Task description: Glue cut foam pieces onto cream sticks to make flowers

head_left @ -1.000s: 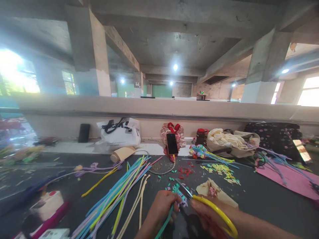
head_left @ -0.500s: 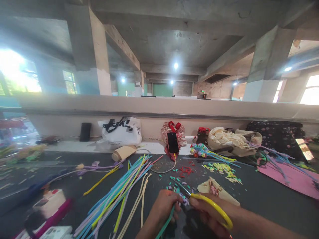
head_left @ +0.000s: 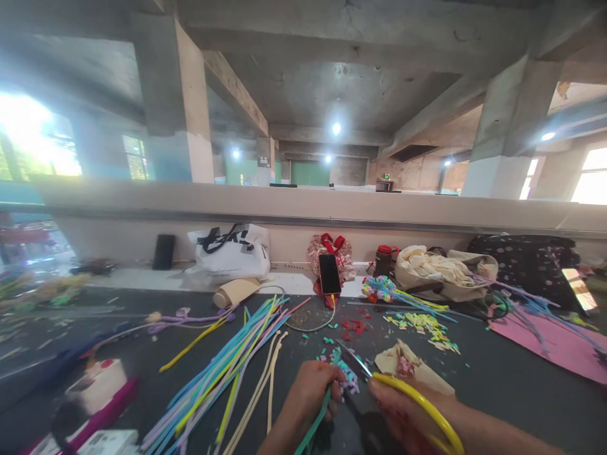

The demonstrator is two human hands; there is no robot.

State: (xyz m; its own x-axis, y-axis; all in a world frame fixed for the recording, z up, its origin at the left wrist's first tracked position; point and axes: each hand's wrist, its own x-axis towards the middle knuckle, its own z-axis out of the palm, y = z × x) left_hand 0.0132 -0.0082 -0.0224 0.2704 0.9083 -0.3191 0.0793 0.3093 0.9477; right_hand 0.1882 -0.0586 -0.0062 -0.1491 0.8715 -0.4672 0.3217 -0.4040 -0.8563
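Observation:
My left hand [head_left: 313, 388] is closed on a green strip [head_left: 313, 424], whose long end hangs down toward the bottom edge. My right hand [head_left: 403, 411] holds scissors with yellow handles [head_left: 417, 395]; the metal blades stand apart and point up and left, just right of my left fingertips. Small green and lilac cut pieces [head_left: 349, 378] lie on the dark table [head_left: 493, 404] beyond and between my hands. Red bits [head_left: 353, 327] and yellow bits [head_left: 422, 323] are scattered farther back.
Long coloured strips [head_left: 222, 373] lie to the left. A phone [head_left: 329, 274] leans on a patterned bag. White bag [head_left: 232, 256], paper roll [head_left: 236, 292], dark bottle [head_left: 384, 260], cream cloth bag [head_left: 436, 272] and pink sheet [head_left: 545, 344] sit around the work area.
The scissors have shifted slightly right, away from my left fingertips, and their blades have opened. The green strip's tip no longer shows above my left fingers.

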